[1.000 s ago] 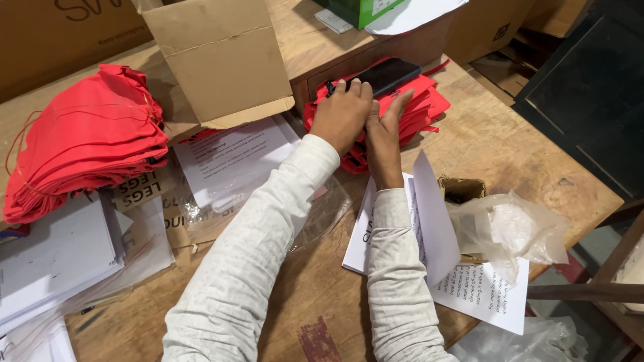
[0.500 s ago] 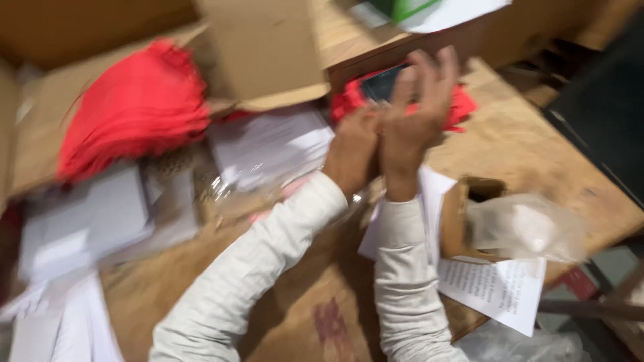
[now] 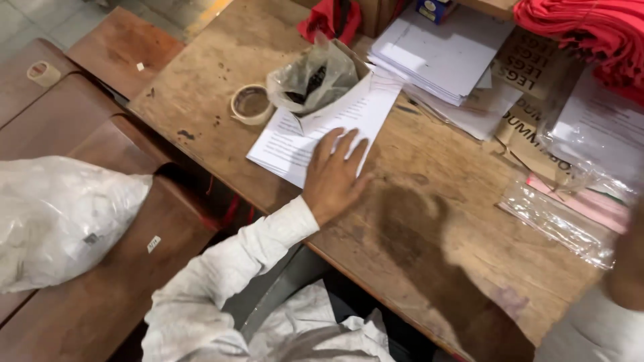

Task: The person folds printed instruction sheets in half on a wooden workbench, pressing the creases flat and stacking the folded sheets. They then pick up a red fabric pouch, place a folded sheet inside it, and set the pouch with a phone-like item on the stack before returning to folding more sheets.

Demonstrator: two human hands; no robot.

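Head view looks down on a worn wooden table (image 3: 429,221). At about 9 o'clock from the picture's centre the left hand (image 3: 333,175) lies flat, fingers spread, palm down, gripping nothing; its fingertips rest on the lower edge of a stack of printed white sheets (image 3: 295,137). The sleeve behind it runs down to 7 o'clock.

Only a blurred bit of the right hand (image 3: 627,268) shows at 4 o'clock, cut off by the picture's edge, so whether it is spread or closed cannot be told.

At 12 o'clock from the left hand, a small open cardboard box (image 3: 335,87) sits on the sheets with a crumpled clear bag (image 3: 312,75) in it; the dark contents are too dim to make out. A roll of tape (image 3: 251,104) lies just beside the box at its 9 o'clock.

Toward 1 o'clock a pile of white paper (image 3: 443,57) lies partly over brown cardboard (image 3: 530,100). Red cloth items (image 3: 590,33) at 2 o'clock run out of the picture. Clear plastic sleeves (image 3: 557,218) lie at 3 o'clock, their contents blurred. A white plastic sack (image 3: 64,214) rests on a wooden bench (image 3: 87,295) at 8 o'clock.
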